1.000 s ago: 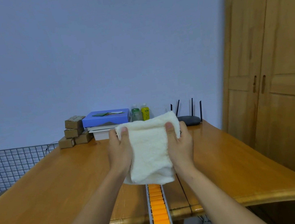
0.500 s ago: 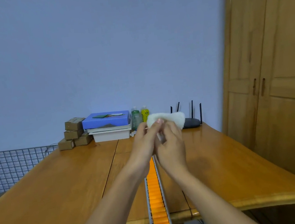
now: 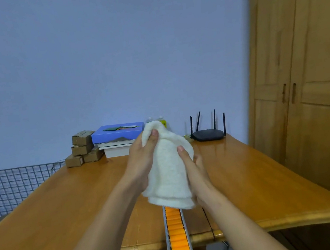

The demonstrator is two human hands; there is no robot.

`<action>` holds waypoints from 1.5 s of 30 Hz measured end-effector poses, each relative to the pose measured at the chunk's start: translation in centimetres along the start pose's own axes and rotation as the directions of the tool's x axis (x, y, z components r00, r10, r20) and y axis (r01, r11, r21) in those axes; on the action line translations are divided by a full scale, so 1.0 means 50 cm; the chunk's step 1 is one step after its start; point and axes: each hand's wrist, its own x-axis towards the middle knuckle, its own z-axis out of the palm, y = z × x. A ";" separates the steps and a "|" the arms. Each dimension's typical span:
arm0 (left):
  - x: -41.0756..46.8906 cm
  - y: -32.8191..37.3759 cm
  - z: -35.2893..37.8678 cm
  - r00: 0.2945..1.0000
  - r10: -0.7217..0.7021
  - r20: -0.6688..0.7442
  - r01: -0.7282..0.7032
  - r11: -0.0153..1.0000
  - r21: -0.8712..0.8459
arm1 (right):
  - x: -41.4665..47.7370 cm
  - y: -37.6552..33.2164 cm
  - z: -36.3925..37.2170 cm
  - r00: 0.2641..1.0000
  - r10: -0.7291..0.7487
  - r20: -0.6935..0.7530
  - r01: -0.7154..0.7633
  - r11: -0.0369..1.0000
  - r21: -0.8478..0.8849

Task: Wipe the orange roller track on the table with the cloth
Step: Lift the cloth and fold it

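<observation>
Left grip [image 3: 143, 157] is closing round the upper end of a fluffy white folded cloth [image 3: 169, 173]. Its thumb is lying across the front of the fabric near the top, and its fingers are hidden behind. Right grip [image 3: 196, 169] is holding the cloth's right edge lower down, with the thumb pressing on the front and the fingers out of sight behind it.

Both are keeping the cloth raised above the surface, and it is hanging in a thick fold between the palms. The lower hem is hanging directly over the long orange roller track in its silvery metal channel [image 3: 176, 233]. I cannot tell whether the hem is touching the rollers.

The track is lying on the glossy honey-brown wooden surface [image 3: 66, 213]. It is running straight from under the cloth towards the person, and its near end is overhanging the front edge.

- **Far edge, left of the cloth:** a flat blue box [image 3: 117, 132] is sitting on a pale stack, with small brown cardboard boxes [image 3: 82, 149] piled just beside it.
- **Far edge, right of the cloth:** a black router with four upright antennas [image 3: 208, 134] is standing well apart from the hands.
- **Beyond the surface's left side:** a grey wire-mesh basket [image 3: 9, 187] is showing.
- **Right side:** a tall light-wood wardrobe [image 3: 316, 103] is filling that part of the view.
</observation>
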 end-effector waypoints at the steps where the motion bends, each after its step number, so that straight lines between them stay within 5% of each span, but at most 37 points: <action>1: -0.001 0.001 -0.002 1.000 -0.008 0.005 0.008 1.000 -0.001 | 0.000 0.001 -0.002 0.988 0.062 0.140 -0.074 0.994 0.085; 3: 0.000 -0.001 -0.009 1.000 -0.030 0.007 0.030 1.000 0.001 | -0.005 -0.003 0.000 0.951 0.105 0.292 -0.154 0.977 0.150; 6: 0.000 -0.001 -0.020 0.999 -0.019 -0.035 0.020 1.000 0.020 | -0.006 -0.010 0.005 0.981 0.111 0.158 -0.139 0.975 0.174; 9: 0.000 -0.009 -0.033 0.994 0.061 -0.094 -0.049 0.991 0.124 | 0.003 -0.016 -0.001 0.989 -0.146 -0.025 0.148 0.977 0.151; 14: -0.005 -0.033 -0.041 0.979 0.053 -0.197 -0.042 0.997 0.063 | -0.013 -0.043 0.000 0.830 -0.543 -0.127 0.531 0.839 -0.116; 22: -0.006 -0.036 -0.027 0.973 -0.036 -0.230 0.013 0.995 -0.099 | -0.017 -0.044 -0.011 0.823 -0.554 -0.127 0.543 0.832 -0.114; 36: 0.002 -0.046 -0.020 0.972 -0.081 -0.219 0.063 0.994 -0.088 | -0.014 -0.036 -0.016 0.816 -0.556 -0.156 0.546 0.831 -0.106; 45: 0.016 -0.057 0.001 0.984 -0.154 -0.093 0.139 0.978 -0.158 | 0.001 -0.041 -0.053 0.805 -0.545 -0.234 0.524 0.839 -0.149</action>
